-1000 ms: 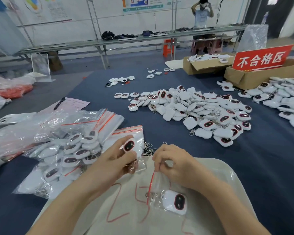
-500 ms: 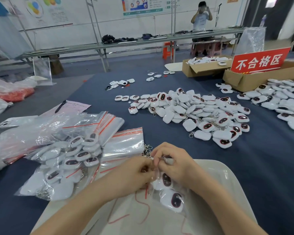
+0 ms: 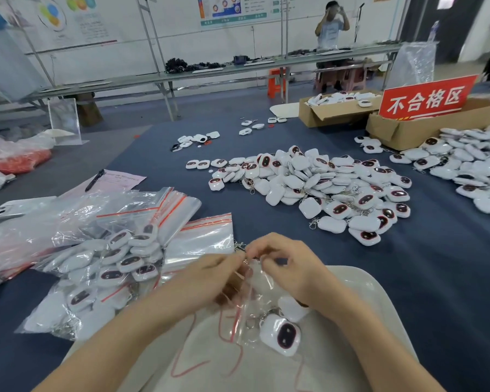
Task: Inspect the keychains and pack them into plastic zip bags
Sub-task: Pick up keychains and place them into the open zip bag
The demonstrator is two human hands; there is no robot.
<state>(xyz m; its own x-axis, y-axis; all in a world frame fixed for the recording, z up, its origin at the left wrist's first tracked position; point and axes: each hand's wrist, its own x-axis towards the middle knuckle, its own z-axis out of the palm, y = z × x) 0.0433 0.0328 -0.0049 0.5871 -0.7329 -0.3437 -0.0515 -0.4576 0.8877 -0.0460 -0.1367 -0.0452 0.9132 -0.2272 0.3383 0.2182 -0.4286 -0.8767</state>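
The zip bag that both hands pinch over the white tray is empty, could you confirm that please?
Not empty: in the head view the zip bag, pinched by the left hand and right hand over the white tray, holds a keychain.

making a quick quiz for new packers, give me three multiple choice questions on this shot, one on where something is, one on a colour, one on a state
1. Where does the pen lie?
A) on the pink paper
B) in a mug
C) on a chair

2. What colour is the sign at the far right?
A) blue
B) red
C) green

3. What is in the zip bag between the hands?
A) nothing
B) coins
C) white keychains

Answers:
1 A, the pen rests on the paper at the left.
2 B, the sign is red with white characters.
3 C, the left hand and right hand pinch the bag's top, and keychains show through the plastic.
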